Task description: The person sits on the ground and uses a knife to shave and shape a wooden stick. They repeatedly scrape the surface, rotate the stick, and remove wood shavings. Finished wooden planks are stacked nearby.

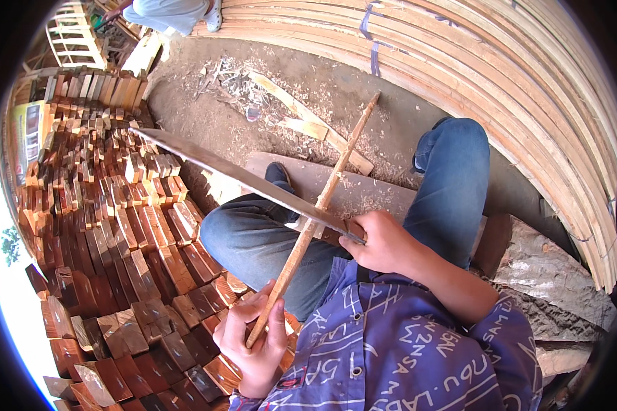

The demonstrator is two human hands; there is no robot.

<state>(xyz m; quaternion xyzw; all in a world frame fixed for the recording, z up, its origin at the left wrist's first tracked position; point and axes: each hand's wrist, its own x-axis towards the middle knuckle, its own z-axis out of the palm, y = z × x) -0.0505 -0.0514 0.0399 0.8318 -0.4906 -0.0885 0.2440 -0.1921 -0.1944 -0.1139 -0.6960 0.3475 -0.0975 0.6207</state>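
My left hand pinches the near end of a long, rough wooden stick between thumb and fingers. The stick slants up and away between my knees, thins toward its far tip and has knobbly spots near its middle. Closed round a wooden handle, my right hand holds a long flat metal blade that points to the far left. The blade crosses over the stick at its middle; whether its edge is toothed or plain does not show, nor whether it bites into the wood.
Stacked cut wood blocks fill the left side. Long bundled strips of timber curve along the far right. Split scraps and shavings lie on the dirt beyond a flat board. Another person's legs show at the far left.
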